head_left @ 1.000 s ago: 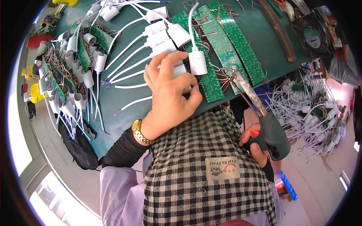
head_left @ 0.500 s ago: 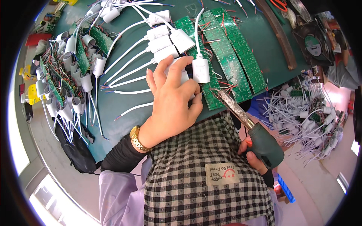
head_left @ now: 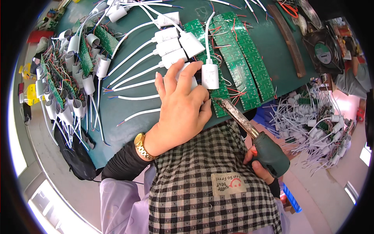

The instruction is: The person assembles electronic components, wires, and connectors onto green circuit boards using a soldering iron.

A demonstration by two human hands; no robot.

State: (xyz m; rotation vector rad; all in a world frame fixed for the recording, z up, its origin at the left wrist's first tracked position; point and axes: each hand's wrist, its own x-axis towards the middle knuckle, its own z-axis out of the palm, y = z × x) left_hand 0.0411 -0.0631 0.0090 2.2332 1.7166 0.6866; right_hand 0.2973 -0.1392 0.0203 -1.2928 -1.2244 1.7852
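My right hand (head_left: 261,168) is wrapped round the dark green handle of a soldering gun (head_left: 242,120), whose long metal barrel slants up and left over the near edge of the table. Its tip rests close by the near end of a green circuit board strip (head_left: 221,104). Beside that tip, the thumb and forefinger of my left hand (head_left: 180,102) are pinched together; whatever lies between them is hidden. The other fingers of this hand reach over white plastic housings (head_left: 182,69), partly covering them. One white housing with a cable (head_left: 210,76) lies across the strip just right of my fingers.
More board strips (head_left: 237,58) with red wires lie on the green table (head_left: 132,93). White cabled housings (head_left: 168,46) are lined up at the middle, with a bundle of boards and housings (head_left: 72,82) on the left. A fan (head_left: 324,52) and a cable heap (head_left: 315,124) are at right.
Everything on the table appears slightly lower and to the right, as the view has shifted. The soldering gun's handle has swung slightly left. My left hand keeps its pinch.
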